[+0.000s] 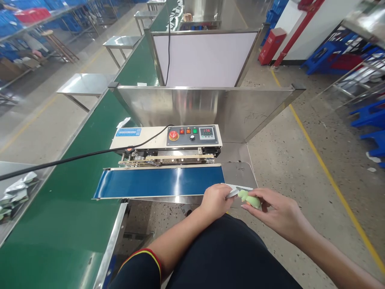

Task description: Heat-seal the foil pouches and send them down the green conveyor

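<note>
In the head view a small light-green figurine (252,200) with a bit of orange on its underside is pinched in the fingers of my right hand (279,210). Close beside it, my left hand (215,200) grips a flat, whitish-silver pouch (232,192) by its edge. The figurine's narrower end is at the pouch's edge; whether part of it lies inside I cannot tell. Both hands are just off the near right corner of a blue conveyor belt (162,181). Behind that belt stands a cream band sealer (141,137) with a lit control panel (192,135).
A black cable (90,153) runs across the sealer to the left. Beyond stands an upright metal partition (195,106). The green belt table (60,216) extends along the left, with silvery pouches (18,192) at its far side. Blue stools (369,114) are at right.
</note>
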Demonstrator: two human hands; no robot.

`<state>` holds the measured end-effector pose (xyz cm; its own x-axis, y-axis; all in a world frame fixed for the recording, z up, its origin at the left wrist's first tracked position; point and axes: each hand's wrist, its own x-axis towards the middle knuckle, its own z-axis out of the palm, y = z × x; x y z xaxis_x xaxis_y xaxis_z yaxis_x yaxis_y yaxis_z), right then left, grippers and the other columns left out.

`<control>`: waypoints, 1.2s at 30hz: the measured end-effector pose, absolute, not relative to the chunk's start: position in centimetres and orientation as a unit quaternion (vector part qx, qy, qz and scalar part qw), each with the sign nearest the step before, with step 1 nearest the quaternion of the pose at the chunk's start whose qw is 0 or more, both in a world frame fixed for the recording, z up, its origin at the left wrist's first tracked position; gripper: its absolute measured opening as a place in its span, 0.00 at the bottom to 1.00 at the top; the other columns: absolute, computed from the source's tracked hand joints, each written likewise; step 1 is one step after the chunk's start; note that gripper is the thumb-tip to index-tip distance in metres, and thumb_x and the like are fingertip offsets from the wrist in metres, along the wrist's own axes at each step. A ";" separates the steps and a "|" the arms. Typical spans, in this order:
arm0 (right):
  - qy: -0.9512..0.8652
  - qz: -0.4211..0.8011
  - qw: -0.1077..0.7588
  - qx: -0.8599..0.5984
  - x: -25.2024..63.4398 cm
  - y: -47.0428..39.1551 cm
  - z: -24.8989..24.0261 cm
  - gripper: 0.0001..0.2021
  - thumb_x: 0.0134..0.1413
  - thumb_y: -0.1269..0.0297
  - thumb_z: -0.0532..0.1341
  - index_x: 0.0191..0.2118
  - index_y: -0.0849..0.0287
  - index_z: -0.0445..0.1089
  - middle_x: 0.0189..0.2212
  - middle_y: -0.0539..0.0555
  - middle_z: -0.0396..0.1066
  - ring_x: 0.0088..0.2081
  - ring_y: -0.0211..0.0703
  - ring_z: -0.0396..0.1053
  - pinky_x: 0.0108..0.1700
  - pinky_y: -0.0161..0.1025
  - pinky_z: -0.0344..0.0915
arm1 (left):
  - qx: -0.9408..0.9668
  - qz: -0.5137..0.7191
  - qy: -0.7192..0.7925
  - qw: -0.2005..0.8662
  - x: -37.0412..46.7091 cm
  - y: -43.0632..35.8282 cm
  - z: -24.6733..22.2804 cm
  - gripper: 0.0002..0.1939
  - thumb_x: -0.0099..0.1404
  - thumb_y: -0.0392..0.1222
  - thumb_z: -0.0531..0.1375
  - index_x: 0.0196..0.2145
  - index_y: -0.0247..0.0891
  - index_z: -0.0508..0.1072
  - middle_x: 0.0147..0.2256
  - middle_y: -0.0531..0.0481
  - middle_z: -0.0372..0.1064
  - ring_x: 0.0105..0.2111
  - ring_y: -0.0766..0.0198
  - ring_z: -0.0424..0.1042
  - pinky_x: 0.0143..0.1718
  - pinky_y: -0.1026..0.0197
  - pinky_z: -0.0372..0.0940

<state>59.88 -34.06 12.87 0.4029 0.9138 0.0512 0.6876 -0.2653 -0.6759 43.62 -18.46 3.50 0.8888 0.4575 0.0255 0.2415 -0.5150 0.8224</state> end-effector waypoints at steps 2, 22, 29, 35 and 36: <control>-0.497 0.174 0.319 -0.788 59.9 -34.1 13.0 0.17 0.65 0.40 0.70 0.42 0.47 0.81 0.34 0.54 0.82 0.25 0.46 0.72 0.28 0.45 0.71 | 0.870 0.141 0.177 0.439 43.6 -18.4 3.1 0.08 0.75 0.40 0.68 0.35 0.42 0.83 0.40 0.47 0.85 0.41 0.56 0.81 0.44 0.60 0.71; -0.514 0.120 0.344 -0.776 58.4 -34.1 12.7 0.11 0.68 0.47 0.70 0.41 0.48 0.81 0.37 0.55 0.83 0.25 0.45 0.73 0.28 0.44 0.74 | 0.875 0.190 0.190 0.402 43.4 -19.1 1.9 0.03 0.70 0.35 0.70 0.38 0.42 0.85 0.43 0.46 0.86 0.41 0.55 0.82 0.44 0.57 0.72; -0.464 0.209 0.336 -0.793 60.0 -33.7 12.7 0.21 0.64 0.36 0.70 0.43 0.49 0.83 0.36 0.55 0.82 0.27 0.47 0.76 0.27 0.43 0.76 | 0.889 0.195 0.142 0.390 42.9 -18.3 1.1 0.12 0.72 0.35 0.67 0.50 0.42 0.87 0.52 0.42 0.87 0.53 0.50 0.84 0.54 0.50 0.73; -0.538 0.175 0.321 -0.759 61.0 -33.3 12.5 0.23 0.69 0.32 0.66 0.43 0.48 0.83 0.38 0.55 0.84 0.26 0.47 0.75 0.30 0.45 0.76 | 0.851 0.183 0.118 0.478 43.6 -18.1 2.1 0.16 0.75 0.47 0.71 0.56 0.40 0.85 0.55 0.39 0.86 0.52 0.49 0.85 0.56 0.53 0.75; -0.550 0.171 0.321 -0.752 61.0 -33.2 12.6 0.22 0.71 0.34 0.65 0.45 0.47 0.84 0.41 0.56 0.85 0.28 0.48 0.77 0.33 0.46 0.78 | 0.837 0.183 0.124 0.501 43.7 -18.1 2.6 0.19 0.75 0.49 0.71 0.59 0.40 0.84 0.55 0.39 0.86 0.51 0.50 0.85 0.56 0.54 0.76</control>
<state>61.05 -33.23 12.58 0.3376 0.9364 0.0954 0.7170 -0.1902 -0.6706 43.69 -18.09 2.62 0.9022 0.3912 0.1818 0.0242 -0.4667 0.8841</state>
